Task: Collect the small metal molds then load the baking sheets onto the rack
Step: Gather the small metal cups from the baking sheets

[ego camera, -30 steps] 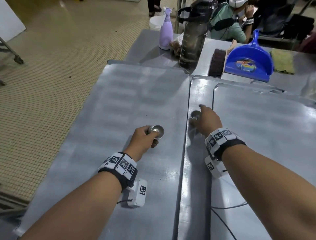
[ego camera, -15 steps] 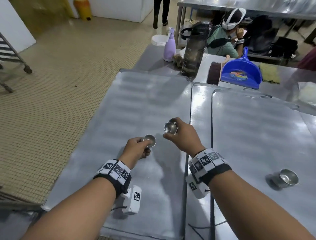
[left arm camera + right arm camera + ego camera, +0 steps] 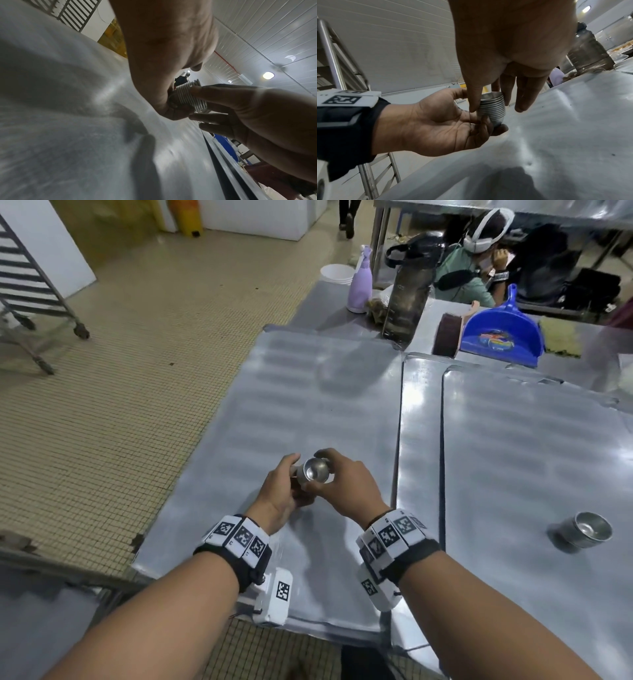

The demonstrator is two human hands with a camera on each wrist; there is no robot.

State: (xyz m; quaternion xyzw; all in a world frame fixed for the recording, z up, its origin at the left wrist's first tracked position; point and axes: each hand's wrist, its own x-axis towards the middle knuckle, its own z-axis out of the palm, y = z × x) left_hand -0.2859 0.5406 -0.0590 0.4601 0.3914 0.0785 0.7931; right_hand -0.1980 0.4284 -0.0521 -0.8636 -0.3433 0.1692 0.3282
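Note:
A stack of small ribbed metal molds (image 3: 313, 472) is held above the left baking sheet (image 3: 308, 392), near its front. My left hand (image 3: 277, 491) cups the stack (image 3: 491, 108) from below with curled fingers. My right hand (image 3: 346, 484) pinches the stack's upper part between thumb and fingers. In the left wrist view the stack (image 3: 188, 97) sits between both hands. Another metal mold (image 3: 587, 529) stands on the right baking sheet (image 3: 531, 440), far right of my hands.
A dark water bottle (image 3: 409, 289), purple spray bottle (image 3: 359, 285), brush (image 3: 448, 335) and blue dustpan (image 3: 501, 332) crowd the table's far end. A wheeled tray rack (image 3: 27, 285) stands on the tiled floor at left. A seated person (image 3: 472, 268) is behind the table.
My right hand carried its mold left from the sheets' seam to the left hand. Both hands now meet on one stack.

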